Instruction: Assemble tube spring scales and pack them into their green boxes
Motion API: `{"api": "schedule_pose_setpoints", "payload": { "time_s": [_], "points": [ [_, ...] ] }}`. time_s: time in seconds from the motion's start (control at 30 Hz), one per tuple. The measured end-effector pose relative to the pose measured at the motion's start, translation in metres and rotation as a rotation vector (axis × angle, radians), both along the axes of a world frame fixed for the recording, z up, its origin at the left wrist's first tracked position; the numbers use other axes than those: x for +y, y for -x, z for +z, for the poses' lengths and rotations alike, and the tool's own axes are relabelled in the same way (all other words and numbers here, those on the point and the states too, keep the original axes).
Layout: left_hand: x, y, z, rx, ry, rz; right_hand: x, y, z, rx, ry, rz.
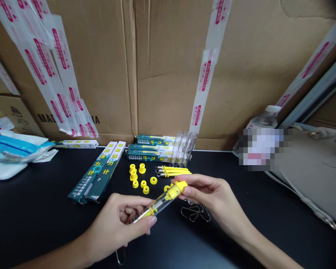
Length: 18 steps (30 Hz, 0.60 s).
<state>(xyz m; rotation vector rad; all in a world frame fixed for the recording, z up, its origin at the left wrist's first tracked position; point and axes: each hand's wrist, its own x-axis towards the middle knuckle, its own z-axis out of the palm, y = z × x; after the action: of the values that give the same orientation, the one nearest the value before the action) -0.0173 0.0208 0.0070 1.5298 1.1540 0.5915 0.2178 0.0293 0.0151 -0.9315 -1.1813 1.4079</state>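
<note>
My left hand is wrapped round the lower part of a clear tube with yellow parts and a metal piece inside. The tube tilts up to the right. At its upper end, my right hand pinches a yellow cap. Below my left hand a metal hook shows. Beyond the hands lie several small yellow rings and collars and several yellow rods with metal ends. Bent metal hooks rest under my right hand.
Green and white boxes lie at the left and back of the black table. Several clear tubes lean against the back boxes. A plastic package is at far left; a bottle and a light bag are at right.
</note>
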Motion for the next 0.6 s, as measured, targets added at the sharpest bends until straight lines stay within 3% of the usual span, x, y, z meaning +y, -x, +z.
{"api": "schedule_pose_setpoints", "payload": {
  "time_s": [0.6],
  "points": [
    [-0.0041,0.0001,0.0015,0.010,-0.125,-0.048,-0.0018,0.0007,-0.0039,0.010,0.027,-0.002]
  ]
}}
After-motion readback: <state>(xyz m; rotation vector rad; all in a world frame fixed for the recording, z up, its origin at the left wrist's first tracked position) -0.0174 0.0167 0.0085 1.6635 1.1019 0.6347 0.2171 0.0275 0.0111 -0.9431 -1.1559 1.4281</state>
